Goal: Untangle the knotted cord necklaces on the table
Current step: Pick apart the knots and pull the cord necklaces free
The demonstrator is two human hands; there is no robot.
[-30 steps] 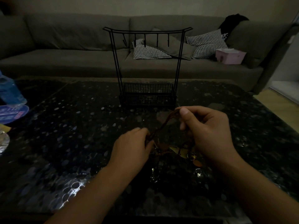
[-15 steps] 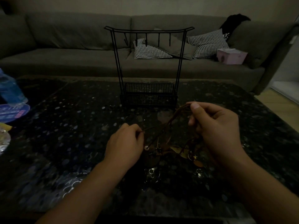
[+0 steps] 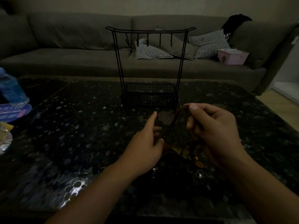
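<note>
**Cord loop stands between the two hands**

Right hand (image 3: 215,131) pinches the top of the brown knotted cord necklaces (image 3: 174,125), lifted off the dark speckled bench (image 3: 80,135). Loop runs steeply down-left to the tangle. Left hand (image 3: 145,147), fingers loosely extended, index pointing, sits just left of the loop; contact unclear. Nearer strand: left hand's.

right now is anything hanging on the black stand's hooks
No, the hooks of the black stand are bare; the cords are in the right hand.
</note>
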